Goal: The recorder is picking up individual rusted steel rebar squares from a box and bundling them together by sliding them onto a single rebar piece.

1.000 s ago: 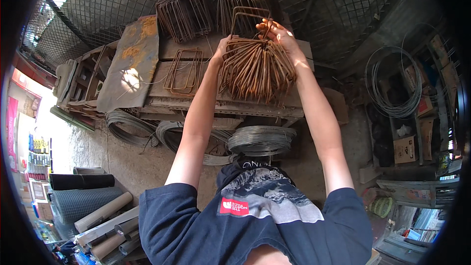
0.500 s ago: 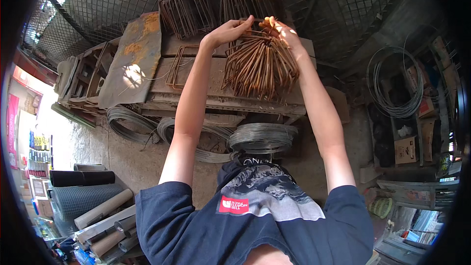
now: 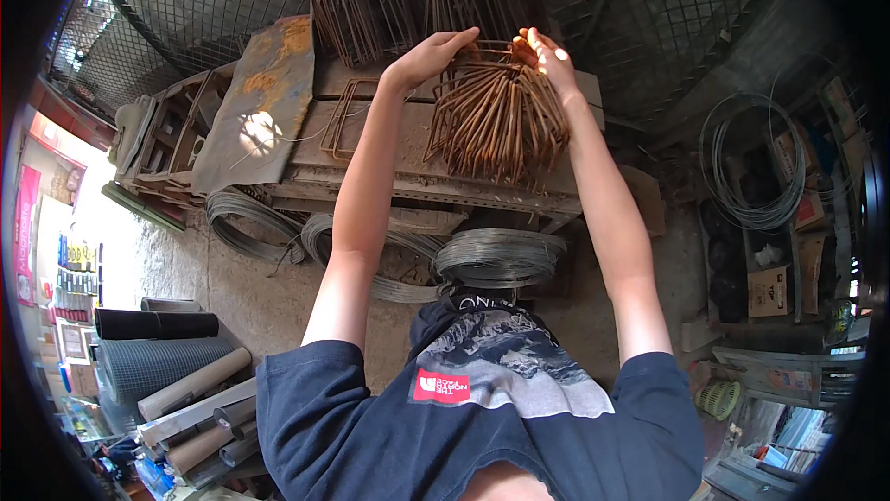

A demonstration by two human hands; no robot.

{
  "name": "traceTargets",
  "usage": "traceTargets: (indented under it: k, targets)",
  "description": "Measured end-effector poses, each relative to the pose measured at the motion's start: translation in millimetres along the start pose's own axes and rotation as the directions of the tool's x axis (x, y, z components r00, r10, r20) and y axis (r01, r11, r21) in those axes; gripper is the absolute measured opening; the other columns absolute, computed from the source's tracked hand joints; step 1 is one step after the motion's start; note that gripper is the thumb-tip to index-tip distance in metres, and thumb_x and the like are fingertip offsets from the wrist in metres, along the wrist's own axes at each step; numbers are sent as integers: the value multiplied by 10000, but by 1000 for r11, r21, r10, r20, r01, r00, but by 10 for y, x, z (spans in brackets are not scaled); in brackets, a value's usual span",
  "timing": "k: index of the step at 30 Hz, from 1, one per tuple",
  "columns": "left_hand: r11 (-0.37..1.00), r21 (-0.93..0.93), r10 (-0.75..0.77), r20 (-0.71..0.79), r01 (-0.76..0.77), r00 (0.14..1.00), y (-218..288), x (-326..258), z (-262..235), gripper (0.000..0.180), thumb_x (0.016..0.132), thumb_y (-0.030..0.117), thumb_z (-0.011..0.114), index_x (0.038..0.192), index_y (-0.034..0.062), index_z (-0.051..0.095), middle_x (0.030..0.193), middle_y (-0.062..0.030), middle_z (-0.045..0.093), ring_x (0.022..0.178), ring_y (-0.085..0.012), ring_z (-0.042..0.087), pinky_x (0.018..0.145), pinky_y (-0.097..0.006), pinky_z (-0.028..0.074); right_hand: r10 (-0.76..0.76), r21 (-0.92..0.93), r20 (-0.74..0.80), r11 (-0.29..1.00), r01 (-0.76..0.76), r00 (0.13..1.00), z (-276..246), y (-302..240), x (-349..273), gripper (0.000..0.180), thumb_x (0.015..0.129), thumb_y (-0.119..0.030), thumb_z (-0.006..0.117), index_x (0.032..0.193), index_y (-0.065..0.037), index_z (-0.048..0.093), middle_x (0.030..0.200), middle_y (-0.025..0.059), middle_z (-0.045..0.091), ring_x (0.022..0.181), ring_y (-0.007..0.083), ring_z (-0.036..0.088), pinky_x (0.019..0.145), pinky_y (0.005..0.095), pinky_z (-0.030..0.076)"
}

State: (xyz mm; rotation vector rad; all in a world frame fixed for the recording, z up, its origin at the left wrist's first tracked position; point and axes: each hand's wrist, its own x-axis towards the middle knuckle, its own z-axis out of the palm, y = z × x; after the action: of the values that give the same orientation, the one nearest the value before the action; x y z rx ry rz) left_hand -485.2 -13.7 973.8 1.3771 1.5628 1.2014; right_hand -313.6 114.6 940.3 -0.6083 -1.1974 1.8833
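A fanned bundle of rusty rebar stirrups [image 3: 501,126] stands on the worktable in front of me. At its far top edge my left hand [image 3: 434,58] grips a stirrup, thumb stretched to the right and the other fingers mostly hidden behind. My right hand [image 3: 551,63] is at the bundle's far right corner, its fingers loosely curled around the bars there. Thin rusty bars span the gap between both hands. Farther back are two darker stirrup bundles, one on the left [image 3: 363,14] and one on the right [image 3: 487,5]. A few loose stirrups [image 3: 347,121] lie left of my left forearm.
A stained sheet [image 3: 255,116] covers the left of the worktable [image 3: 389,167]. Wire coils [image 3: 501,255] sit below its front edge, and another coil [image 3: 756,163] hangs at right. Mesh fencing [image 3: 649,28] stands behind. Mesh rolls and tubes [image 3: 167,367] lie at lower left.
My right hand has shifted slightly right and its fingers have loosened, widening the gap between my hands. The view has moved a little, while the bundle stays on the table.
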Motion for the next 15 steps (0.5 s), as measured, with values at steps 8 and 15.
traceTargets:
  k: [8,15]
  targets:
    - [965,252,91,-42,-78,995,-109,-118,-134,524,881,485,499,1045,9,643,880,-81,657,808,-146,591,761,-299,463,72,-7,183,997,-72,981,-15,-75,-79,212,870,-150,589,1026,-8,605,978,131,648,903,198,633,780,287,520]
    - [955,258,159,-40,-143,987,9,50,-114,452,865,415,569,1002,-7,651,804,-90,659,722,-139,594,708,-290,474,-41,-123,131,991,57,991,93,-79,-50,289,879,-198,584,1115,-31,578,991,117,649,892,182,638,753,285,527]
